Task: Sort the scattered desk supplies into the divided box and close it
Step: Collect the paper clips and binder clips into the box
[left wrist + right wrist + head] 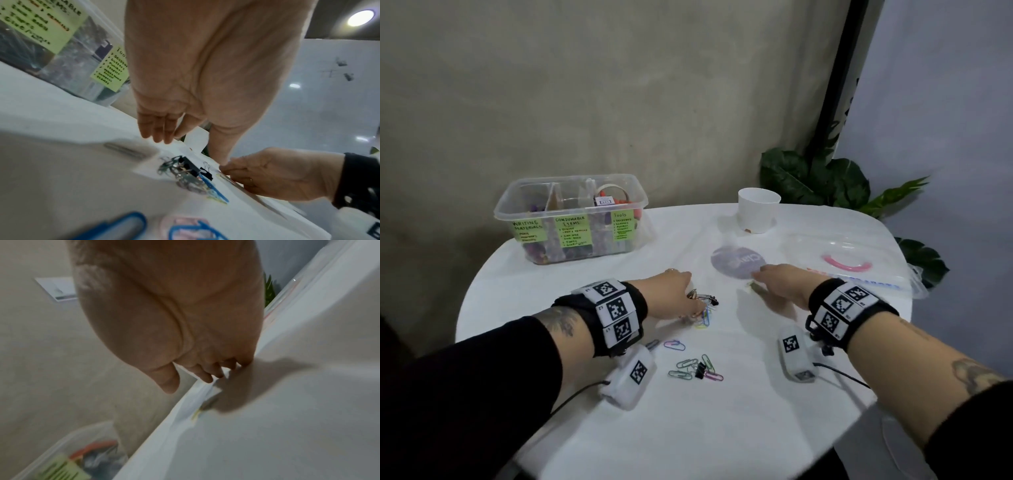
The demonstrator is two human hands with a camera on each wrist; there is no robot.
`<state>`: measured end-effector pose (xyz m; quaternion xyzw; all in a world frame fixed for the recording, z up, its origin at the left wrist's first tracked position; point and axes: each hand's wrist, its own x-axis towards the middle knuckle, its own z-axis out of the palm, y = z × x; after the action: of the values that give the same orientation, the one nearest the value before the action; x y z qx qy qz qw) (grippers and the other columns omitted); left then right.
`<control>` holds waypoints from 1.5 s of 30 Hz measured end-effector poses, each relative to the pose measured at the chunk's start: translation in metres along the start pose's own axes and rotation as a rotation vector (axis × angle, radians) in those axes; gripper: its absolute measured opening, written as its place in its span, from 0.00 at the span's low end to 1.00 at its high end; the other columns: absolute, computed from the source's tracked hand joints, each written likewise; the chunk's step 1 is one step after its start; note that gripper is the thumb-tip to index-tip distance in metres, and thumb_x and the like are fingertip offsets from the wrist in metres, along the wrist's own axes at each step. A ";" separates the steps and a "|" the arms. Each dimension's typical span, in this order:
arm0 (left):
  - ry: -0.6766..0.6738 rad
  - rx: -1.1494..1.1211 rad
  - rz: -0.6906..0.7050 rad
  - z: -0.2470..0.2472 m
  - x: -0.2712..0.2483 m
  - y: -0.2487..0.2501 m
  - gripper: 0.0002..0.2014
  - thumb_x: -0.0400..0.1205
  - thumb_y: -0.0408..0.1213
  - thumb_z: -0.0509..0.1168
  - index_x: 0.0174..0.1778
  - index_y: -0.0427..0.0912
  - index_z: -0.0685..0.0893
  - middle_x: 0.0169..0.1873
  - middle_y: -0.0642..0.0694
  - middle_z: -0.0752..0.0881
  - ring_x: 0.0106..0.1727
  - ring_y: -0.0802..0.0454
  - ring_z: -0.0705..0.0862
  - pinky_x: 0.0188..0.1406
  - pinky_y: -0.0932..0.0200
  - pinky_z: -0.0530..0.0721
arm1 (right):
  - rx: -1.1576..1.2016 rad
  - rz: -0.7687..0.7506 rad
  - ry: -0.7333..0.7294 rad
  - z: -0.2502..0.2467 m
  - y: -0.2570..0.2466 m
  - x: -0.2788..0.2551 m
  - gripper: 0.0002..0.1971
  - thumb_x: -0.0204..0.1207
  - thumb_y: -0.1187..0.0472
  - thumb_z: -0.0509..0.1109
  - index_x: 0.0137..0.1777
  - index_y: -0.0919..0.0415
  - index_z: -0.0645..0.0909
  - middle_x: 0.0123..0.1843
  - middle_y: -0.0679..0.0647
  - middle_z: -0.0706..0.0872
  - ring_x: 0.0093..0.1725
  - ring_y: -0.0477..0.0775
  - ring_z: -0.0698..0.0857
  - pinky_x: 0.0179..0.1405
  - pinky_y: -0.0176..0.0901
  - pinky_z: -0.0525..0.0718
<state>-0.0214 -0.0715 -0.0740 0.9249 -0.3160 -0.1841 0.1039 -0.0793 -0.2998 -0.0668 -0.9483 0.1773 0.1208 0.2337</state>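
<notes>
The clear divided box [500, 209] with green labels stands open at the table's back left, with supplies inside. My left hand [671, 287] hovers with relaxed fingers [160, 128] over a heap of binder clips and paper clips [703, 306] [185, 172] and holds nothing. My right hand [780, 279] [277, 173] has its fingertips [207, 378] down on the tablecloth beside a small yellow-green clip [756, 288] [197, 414], thumb apart. More coloured paper clips [688, 366] and a black binder clip [700, 370] lie nearer to me.
The box's clear lid [859, 246] with a pink handle lies at the right. A white cup [758, 209] stands at the back, a round purple disc [736, 262] lies in front of it, and a plant [818, 181] is behind the table.
</notes>
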 end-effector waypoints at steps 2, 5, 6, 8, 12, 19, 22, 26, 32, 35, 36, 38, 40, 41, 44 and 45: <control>-0.107 0.070 -0.016 0.002 -0.005 0.006 0.25 0.83 0.62 0.57 0.62 0.42 0.73 0.65 0.42 0.79 0.59 0.44 0.78 0.56 0.52 0.74 | -0.071 -0.059 -0.040 0.010 -0.010 -0.014 0.23 0.90 0.53 0.53 0.80 0.66 0.68 0.80 0.64 0.72 0.77 0.64 0.72 0.73 0.43 0.66; -0.196 0.057 0.021 0.008 -0.011 0.009 0.28 0.83 0.61 0.56 0.71 0.46 0.72 0.71 0.45 0.76 0.70 0.43 0.76 0.72 0.45 0.70 | -0.059 -0.162 -0.090 0.026 -0.028 -0.025 0.24 0.90 0.50 0.53 0.78 0.66 0.68 0.79 0.64 0.72 0.77 0.64 0.72 0.77 0.49 0.65; -0.199 -0.008 0.049 0.009 -0.013 0.008 0.26 0.82 0.59 0.59 0.71 0.46 0.74 0.69 0.46 0.78 0.68 0.43 0.77 0.72 0.46 0.71 | -0.020 -0.176 -0.136 0.032 -0.033 -0.029 0.24 0.89 0.50 0.55 0.78 0.64 0.69 0.78 0.62 0.73 0.77 0.63 0.72 0.79 0.52 0.65; -0.204 -0.173 0.091 0.009 -0.017 0.007 0.26 0.78 0.56 0.66 0.70 0.50 0.77 0.64 0.49 0.83 0.66 0.46 0.80 0.70 0.48 0.75 | 0.160 -0.198 -0.245 0.044 -0.036 -0.034 0.22 0.87 0.52 0.60 0.77 0.58 0.73 0.75 0.58 0.79 0.74 0.58 0.76 0.76 0.52 0.72; -0.146 -0.102 0.066 -0.006 -0.034 -0.001 0.43 0.66 0.62 0.75 0.78 0.55 0.71 0.71 0.56 0.79 0.71 0.52 0.78 0.74 0.50 0.73 | 0.602 -0.185 -0.331 0.041 -0.034 -0.049 0.24 0.81 0.63 0.71 0.77 0.60 0.76 0.72 0.53 0.83 0.68 0.48 0.81 0.61 0.35 0.78; -0.273 0.231 -0.238 -0.011 -0.058 -0.018 0.61 0.44 0.65 0.84 0.71 0.54 0.63 0.56 0.50 0.85 0.51 0.46 0.86 0.55 0.49 0.84 | -0.222 -0.048 -0.206 0.037 -0.032 -0.087 0.63 0.44 0.42 0.91 0.81 0.50 0.62 0.70 0.51 0.75 0.57 0.57 0.87 0.60 0.56 0.86; -0.230 0.107 -0.225 -0.003 -0.056 -0.016 0.56 0.43 0.63 0.85 0.64 0.55 0.64 0.40 0.50 0.91 0.39 0.48 0.89 0.48 0.52 0.87 | -0.187 -0.058 -0.218 0.048 -0.043 -0.083 0.61 0.39 0.44 0.91 0.75 0.55 0.66 0.57 0.52 0.84 0.42 0.58 0.93 0.50 0.60 0.91; -0.122 -0.037 -0.180 0.007 -0.051 -0.001 0.48 0.51 0.57 0.87 0.63 0.48 0.72 0.39 0.50 0.90 0.36 0.50 0.90 0.45 0.54 0.89 | -0.110 -0.078 -0.200 0.061 -0.066 -0.078 0.50 0.45 0.48 0.91 0.67 0.57 0.71 0.51 0.54 0.91 0.41 0.57 0.93 0.51 0.56 0.91; 0.066 -0.189 -0.145 0.008 -0.033 0.001 0.28 0.69 0.48 0.80 0.61 0.38 0.82 0.45 0.43 0.92 0.38 0.50 0.87 0.38 0.59 0.86 | 0.198 -0.056 -0.164 0.058 -0.079 -0.055 0.22 0.61 0.66 0.85 0.54 0.66 0.81 0.43 0.67 0.93 0.35 0.60 0.90 0.54 0.59 0.91; 0.143 -0.259 -0.177 -0.001 -0.028 -0.011 0.32 0.67 0.55 0.81 0.62 0.46 0.78 0.50 0.48 0.87 0.46 0.51 0.86 0.45 0.55 0.86 | 0.296 -0.043 -0.043 0.046 -0.073 -0.042 0.24 0.66 0.61 0.85 0.59 0.65 0.81 0.44 0.61 0.91 0.38 0.57 0.88 0.46 0.49 0.92; 0.137 -0.237 -0.182 -0.005 -0.028 -0.016 0.37 0.63 0.59 0.82 0.63 0.48 0.77 0.52 0.50 0.85 0.48 0.52 0.85 0.47 0.55 0.86 | 0.316 -0.042 0.000 0.042 -0.072 -0.038 0.25 0.69 0.57 0.83 0.63 0.63 0.80 0.46 0.58 0.89 0.40 0.56 0.87 0.42 0.46 0.91; 0.015 -0.165 -0.205 -0.012 -0.031 -0.020 0.51 0.53 0.66 0.82 0.70 0.52 0.71 0.49 0.51 0.86 0.47 0.52 0.87 0.49 0.55 0.86 | 0.343 -0.044 0.042 0.039 -0.069 -0.031 0.28 0.75 0.54 0.79 0.72 0.62 0.77 0.54 0.57 0.85 0.47 0.55 0.86 0.42 0.45 0.90; -0.104 -0.067 -0.202 -0.012 -0.033 -0.021 0.65 0.43 0.72 0.80 0.78 0.56 0.65 0.53 0.51 0.88 0.53 0.51 0.85 0.58 0.53 0.84 | 0.295 -0.047 0.011 0.043 -0.070 -0.027 0.29 0.79 0.54 0.74 0.78 0.61 0.73 0.62 0.59 0.84 0.48 0.55 0.86 0.46 0.45 0.89; -0.128 -0.030 -0.187 -0.011 -0.034 -0.020 0.68 0.42 0.73 0.79 0.80 0.56 0.63 0.59 0.51 0.85 0.59 0.50 0.83 0.62 0.51 0.81 | 0.271 -0.056 -0.021 0.046 -0.073 -0.028 0.27 0.80 0.55 0.73 0.78 0.60 0.74 0.59 0.58 0.86 0.42 0.53 0.86 0.41 0.42 0.88; -0.135 0.031 -0.089 -0.003 -0.037 -0.010 0.60 0.46 0.73 0.78 0.76 0.55 0.69 0.63 0.55 0.81 0.63 0.51 0.81 0.66 0.50 0.80 | 0.269 -0.106 -0.102 0.052 -0.078 -0.031 0.17 0.81 0.65 0.68 0.69 0.58 0.83 0.39 0.52 0.85 0.30 0.49 0.80 0.28 0.36 0.81; -0.124 0.041 -0.056 0.000 -0.037 -0.006 0.56 0.48 0.72 0.79 0.73 0.54 0.72 0.59 0.56 0.83 0.60 0.52 0.82 0.64 0.51 0.81 | 0.257 -0.123 -0.123 0.053 -0.078 -0.033 0.17 0.80 0.68 0.65 0.65 0.57 0.86 0.35 0.50 0.83 0.30 0.48 0.80 0.30 0.36 0.80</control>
<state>-0.0452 -0.0437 -0.0652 0.9222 -0.2994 -0.2374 0.0600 -0.0864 -0.2000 -0.0705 -0.9105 0.1182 0.1406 0.3705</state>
